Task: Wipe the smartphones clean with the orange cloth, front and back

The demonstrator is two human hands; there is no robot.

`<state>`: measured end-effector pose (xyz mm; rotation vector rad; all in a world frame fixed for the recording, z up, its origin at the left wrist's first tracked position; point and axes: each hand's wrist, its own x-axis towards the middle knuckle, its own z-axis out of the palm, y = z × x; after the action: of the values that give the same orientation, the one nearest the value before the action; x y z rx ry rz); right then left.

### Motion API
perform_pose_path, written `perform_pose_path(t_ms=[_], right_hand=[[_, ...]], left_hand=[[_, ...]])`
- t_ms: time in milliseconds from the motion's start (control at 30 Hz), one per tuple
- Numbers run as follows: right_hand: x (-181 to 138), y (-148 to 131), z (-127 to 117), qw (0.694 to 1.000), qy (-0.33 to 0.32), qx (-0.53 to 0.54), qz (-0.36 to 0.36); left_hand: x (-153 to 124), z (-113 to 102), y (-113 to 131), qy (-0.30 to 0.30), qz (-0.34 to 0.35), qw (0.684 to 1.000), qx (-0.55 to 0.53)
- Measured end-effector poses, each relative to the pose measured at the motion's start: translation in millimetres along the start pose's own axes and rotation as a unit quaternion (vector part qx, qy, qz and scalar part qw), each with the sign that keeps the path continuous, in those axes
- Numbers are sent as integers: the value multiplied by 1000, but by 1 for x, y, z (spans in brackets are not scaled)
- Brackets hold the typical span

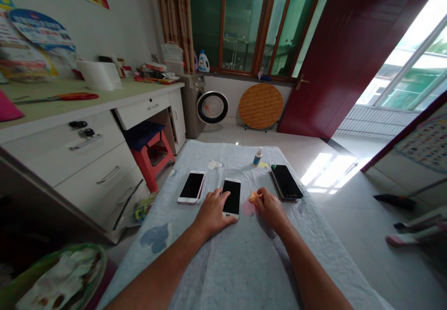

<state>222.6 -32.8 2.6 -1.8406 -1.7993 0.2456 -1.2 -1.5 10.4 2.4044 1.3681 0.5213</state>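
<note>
My left hand lies flat with its fingers spread, resting on the left edge of a white phone in the middle of a light blue cloth-covered table. My right hand is closed in a pinch on a small orange cloth, just right of that phone. Another white phone lies further left. Dark phones are stacked to the right. A small spray bottle stands at the far end, with a white wad near it.
A white desk with drawers runs along the left, a red stool under it. A washing machine and a round wooden tabletop stand at the far wall. A dark red door is open at the right. A green bin sits at lower left.
</note>
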Motion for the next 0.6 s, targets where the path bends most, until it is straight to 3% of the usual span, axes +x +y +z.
perform_pose_path(t_ms=[233, 433, 600], right_hand=[[1, 1, 6, 989, 84, -126, -2], [-1, -2, 4, 987, 59, -148, -21], [-2, -7, -4, 997, -8, -65, -39]], left_hand=[[1, 0, -3, 4, 22, 1000, -17], [0, 0, -1, 11, 11, 1000, -3], [0, -1, 2, 15, -8, 1000, -12]])
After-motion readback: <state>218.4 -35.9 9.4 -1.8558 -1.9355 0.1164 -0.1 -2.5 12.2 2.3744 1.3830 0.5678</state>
